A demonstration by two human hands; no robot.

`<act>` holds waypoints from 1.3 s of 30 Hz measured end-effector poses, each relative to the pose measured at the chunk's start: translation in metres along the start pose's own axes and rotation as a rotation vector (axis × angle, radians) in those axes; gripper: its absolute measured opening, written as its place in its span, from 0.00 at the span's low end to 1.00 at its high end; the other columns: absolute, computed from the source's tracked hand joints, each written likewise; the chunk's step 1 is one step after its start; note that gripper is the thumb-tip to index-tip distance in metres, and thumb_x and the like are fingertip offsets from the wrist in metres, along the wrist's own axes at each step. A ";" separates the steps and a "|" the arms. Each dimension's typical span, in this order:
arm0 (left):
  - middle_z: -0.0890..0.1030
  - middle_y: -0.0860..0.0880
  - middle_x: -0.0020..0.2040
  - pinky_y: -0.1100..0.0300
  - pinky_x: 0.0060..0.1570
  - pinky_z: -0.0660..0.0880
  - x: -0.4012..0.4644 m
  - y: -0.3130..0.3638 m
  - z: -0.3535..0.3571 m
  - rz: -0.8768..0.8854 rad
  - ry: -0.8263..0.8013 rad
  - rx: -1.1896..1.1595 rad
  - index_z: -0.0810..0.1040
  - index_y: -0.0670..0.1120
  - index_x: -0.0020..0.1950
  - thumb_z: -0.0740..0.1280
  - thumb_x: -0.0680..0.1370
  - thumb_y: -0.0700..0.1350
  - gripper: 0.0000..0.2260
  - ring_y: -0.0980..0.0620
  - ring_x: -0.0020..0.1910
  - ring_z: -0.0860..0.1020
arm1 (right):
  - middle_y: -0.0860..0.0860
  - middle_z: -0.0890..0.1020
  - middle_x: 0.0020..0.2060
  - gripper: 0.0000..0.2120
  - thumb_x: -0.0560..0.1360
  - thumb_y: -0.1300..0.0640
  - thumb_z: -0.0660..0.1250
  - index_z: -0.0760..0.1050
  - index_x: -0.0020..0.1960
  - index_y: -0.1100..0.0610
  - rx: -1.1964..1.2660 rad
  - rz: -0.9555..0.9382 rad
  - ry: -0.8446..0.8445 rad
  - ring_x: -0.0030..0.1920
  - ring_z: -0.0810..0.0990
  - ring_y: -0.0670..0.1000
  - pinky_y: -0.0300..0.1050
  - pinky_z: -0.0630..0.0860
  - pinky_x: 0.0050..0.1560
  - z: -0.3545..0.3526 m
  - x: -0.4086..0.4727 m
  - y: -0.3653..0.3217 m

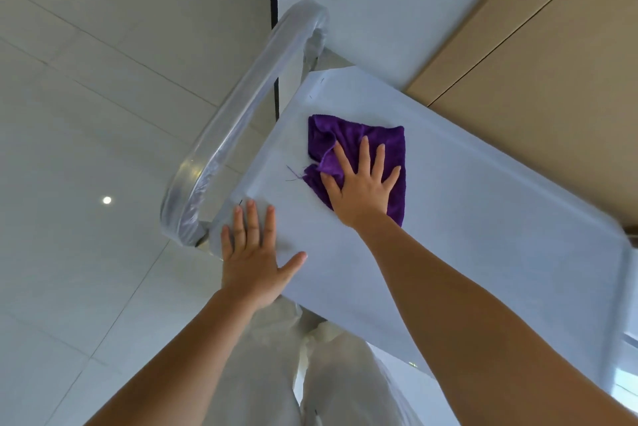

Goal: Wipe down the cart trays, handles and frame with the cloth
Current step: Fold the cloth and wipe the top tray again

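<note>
Now we press our right hand [362, 184], fingers spread flat, on the purple cloth [355, 142] atop the tray [466, 218], left hand [253, 253] flat on the tray's corner, fingers apart, beside the handle [241, 108].

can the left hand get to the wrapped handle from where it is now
Probably yes. The left hand lies flat on the top tray's near corner, right beside the handle, with nothing between them. The right hand presses the purple cloth farther in.
</note>
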State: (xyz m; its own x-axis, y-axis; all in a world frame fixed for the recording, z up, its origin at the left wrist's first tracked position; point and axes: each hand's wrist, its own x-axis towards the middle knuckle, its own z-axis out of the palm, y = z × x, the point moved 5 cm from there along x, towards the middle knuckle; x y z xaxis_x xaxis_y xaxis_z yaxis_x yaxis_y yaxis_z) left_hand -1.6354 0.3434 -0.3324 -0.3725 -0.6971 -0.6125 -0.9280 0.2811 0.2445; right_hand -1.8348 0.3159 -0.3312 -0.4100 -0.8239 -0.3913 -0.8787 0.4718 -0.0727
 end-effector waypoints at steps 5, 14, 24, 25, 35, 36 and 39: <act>0.24 0.43 0.70 0.45 0.70 0.36 0.003 0.008 0.003 -0.050 0.097 0.040 0.22 0.50 0.67 0.37 0.65 0.76 0.44 0.41 0.72 0.31 | 0.52 0.39 0.76 0.29 0.77 0.34 0.42 0.37 0.75 0.40 0.009 0.156 0.026 0.75 0.36 0.60 0.67 0.39 0.70 0.005 -0.017 0.046; 0.27 0.38 0.71 0.44 0.71 0.39 0.003 0.014 0.001 -0.107 -0.024 0.200 0.20 0.45 0.65 0.40 0.71 0.73 0.42 0.38 0.72 0.30 | 0.52 0.41 0.77 0.29 0.78 0.36 0.44 0.39 0.75 0.40 0.114 0.330 0.064 0.75 0.37 0.59 0.66 0.38 0.70 0.016 -0.046 0.076; 0.32 0.39 0.74 0.48 0.71 0.38 -0.007 0.110 0.005 0.294 -0.001 0.189 0.30 0.40 0.73 0.53 0.81 0.56 0.37 0.39 0.73 0.34 | 0.53 0.41 0.77 0.29 0.78 0.36 0.44 0.39 0.75 0.40 0.230 0.527 0.103 0.75 0.37 0.60 0.68 0.39 0.70 0.024 -0.055 0.073; 0.33 0.39 0.74 0.49 0.72 0.38 -0.009 0.122 0.013 0.310 -0.022 0.169 0.30 0.39 0.73 0.54 0.80 0.56 0.38 0.40 0.74 0.34 | 0.53 0.41 0.77 0.29 0.78 0.36 0.44 0.39 0.75 0.40 0.231 0.523 0.102 0.75 0.37 0.60 0.68 0.39 0.69 0.023 -0.055 0.073; 0.35 0.39 0.75 0.50 0.71 0.38 -0.010 0.148 0.048 0.231 -0.006 0.024 0.28 0.39 0.70 0.62 0.74 0.63 0.50 0.42 0.74 0.36 | 0.52 0.40 0.77 0.28 0.79 0.36 0.43 0.39 0.75 0.40 0.229 0.379 0.105 0.75 0.36 0.59 0.66 0.37 0.70 0.023 -0.064 0.086; 0.34 0.39 0.75 0.50 0.71 0.38 -0.011 0.149 0.048 0.234 -0.006 0.050 0.30 0.38 0.72 0.61 0.74 0.65 0.50 0.41 0.74 0.35 | 0.52 0.41 0.77 0.28 0.79 0.36 0.44 0.39 0.75 0.40 0.219 0.361 0.108 0.75 0.36 0.59 0.65 0.37 0.70 0.023 -0.066 0.090; 0.33 0.38 0.74 0.48 0.71 0.38 -0.010 0.153 0.050 0.199 -0.033 0.109 0.32 0.39 0.73 0.59 0.70 0.71 0.53 0.40 0.73 0.34 | 0.51 0.41 0.77 0.28 0.79 0.37 0.44 0.40 0.75 0.40 0.201 0.328 0.116 0.75 0.37 0.58 0.64 0.37 0.70 0.025 -0.073 0.103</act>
State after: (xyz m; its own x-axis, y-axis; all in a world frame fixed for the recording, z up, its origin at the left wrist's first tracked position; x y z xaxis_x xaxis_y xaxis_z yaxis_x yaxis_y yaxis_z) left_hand -1.7738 0.4271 -0.3265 -0.5466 -0.5995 -0.5847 -0.8297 0.4822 0.2811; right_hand -1.8889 0.4324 -0.3330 -0.6959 -0.6439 -0.3179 -0.6361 0.7582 -0.1433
